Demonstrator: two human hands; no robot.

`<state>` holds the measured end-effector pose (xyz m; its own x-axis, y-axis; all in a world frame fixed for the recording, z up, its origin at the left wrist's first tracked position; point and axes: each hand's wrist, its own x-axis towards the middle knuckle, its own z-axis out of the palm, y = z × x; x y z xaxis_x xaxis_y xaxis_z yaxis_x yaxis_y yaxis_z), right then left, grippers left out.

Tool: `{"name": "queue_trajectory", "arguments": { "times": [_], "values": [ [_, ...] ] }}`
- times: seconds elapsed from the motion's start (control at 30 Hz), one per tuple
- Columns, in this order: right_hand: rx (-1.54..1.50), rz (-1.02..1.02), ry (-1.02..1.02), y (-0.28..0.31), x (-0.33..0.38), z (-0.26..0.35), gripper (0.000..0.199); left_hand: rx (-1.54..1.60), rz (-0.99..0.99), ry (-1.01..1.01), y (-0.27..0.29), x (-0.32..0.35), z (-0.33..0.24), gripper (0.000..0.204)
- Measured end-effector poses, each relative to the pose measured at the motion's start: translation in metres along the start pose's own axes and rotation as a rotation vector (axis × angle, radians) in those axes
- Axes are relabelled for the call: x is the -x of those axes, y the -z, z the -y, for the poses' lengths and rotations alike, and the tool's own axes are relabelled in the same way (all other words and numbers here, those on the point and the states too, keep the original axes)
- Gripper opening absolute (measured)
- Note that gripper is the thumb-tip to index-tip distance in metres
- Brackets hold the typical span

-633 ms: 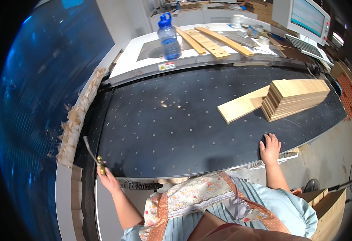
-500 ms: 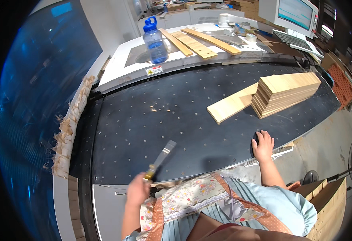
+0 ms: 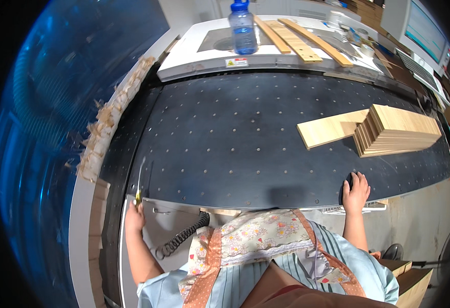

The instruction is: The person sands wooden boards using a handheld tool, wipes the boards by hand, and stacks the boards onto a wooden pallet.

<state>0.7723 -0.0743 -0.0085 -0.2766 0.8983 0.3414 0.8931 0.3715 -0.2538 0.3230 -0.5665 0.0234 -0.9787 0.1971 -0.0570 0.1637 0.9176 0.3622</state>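
My left hand (image 3: 134,217) grips a thin metal-bladed tool with a yellow handle (image 3: 140,184) at the near left corner of the black dotted worktable (image 3: 245,138); the blade points up along the table's left edge. My right hand (image 3: 357,192) rests flat, fingers apart, on the table's near right edge. A stack of light wooden boards (image 3: 397,129) lies at the right of the table. A single flat board (image 3: 330,128) lies against the stack's left side, partly under it.
A blue water bottle (image 3: 242,28) and long wooden slats (image 3: 299,36) rest on the white machine top beyond the table. Wood chips (image 3: 109,120) line the left rim. A monitor (image 3: 417,25) stands far right. A black coiled cable (image 3: 184,235) hangs below the table's front.
My left hand swung the tool up over the table front, then back down to the near left corner. My right hand stayed on the table edge. The view shifted closer.
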Motion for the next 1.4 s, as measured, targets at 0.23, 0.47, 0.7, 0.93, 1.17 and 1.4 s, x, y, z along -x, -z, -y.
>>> {"name": "queue_trajectory", "arguments": {
  "times": [0.23, 0.47, 0.7, 0.93, 1.17, 1.4],
  "values": [
    [0.052, -0.026, 0.086, -0.009, -0.002, -0.013, 0.039, 0.517, -0.601, -0.140, -0.035, -0.048, -0.007, 0.037],
    [0.081, -0.031, 0.113, -0.013, -0.003, -0.021, 0.038, 0.650, -0.723, 0.018, -0.053, -0.068, 0.008, 0.031],
    [0.046, -0.142, 0.192, -0.007, -0.001, -0.018, 0.036, 0.300, -0.620, 0.168, -0.043, -0.069, 0.020, 0.037],
    [-0.036, -0.120, 0.030, -0.007, 0.000, -0.001, 0.040, 0.037, 0.555, 0.126, -0.013, 0.001, -0.069, 0.033],
    [-0.130, -0.156, 0.055, 0.006, -0.005, 0.000, 0.037, 0.287, 0.140, -1.187, -0.057, 0.032, -0.290, 0.025],
    [-0.097, -0.089, -0.113, 0.007, 0.005, 0.000, 0.049, 0.131, 0.361, -1.402, -0.149, 0.066, -0.432, 0.075]
  ]
}}
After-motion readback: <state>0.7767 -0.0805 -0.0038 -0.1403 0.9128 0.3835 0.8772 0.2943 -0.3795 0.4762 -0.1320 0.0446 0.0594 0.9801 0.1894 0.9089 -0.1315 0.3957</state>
